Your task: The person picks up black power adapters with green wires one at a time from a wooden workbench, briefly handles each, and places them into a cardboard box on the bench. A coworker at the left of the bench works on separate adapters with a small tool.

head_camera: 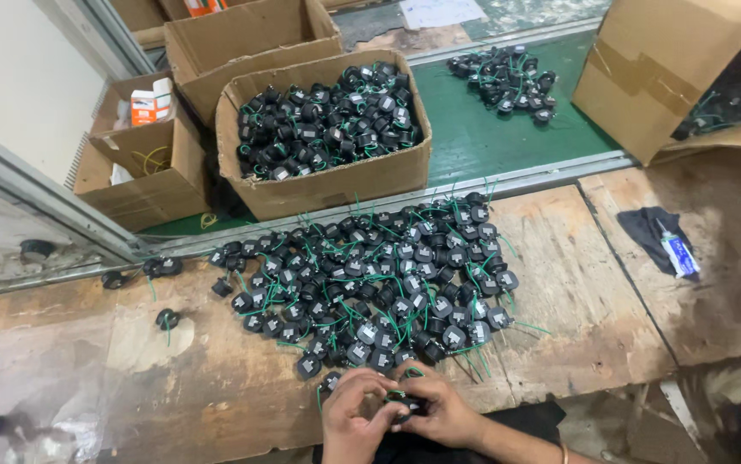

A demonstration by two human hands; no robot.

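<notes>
A small black part (406, 402) with thin green wires is held at the near edge of the worktop (576, 292), the grip of the left hand (351, 418) and the right hand (439, 406) being closed around it together. It is judged light and stiff, its leads easily bent, and best taken by the rounded body. It is matched by the pile of parts (370, 275) beyond and those in the cardboard box (327, 185).
</notes>
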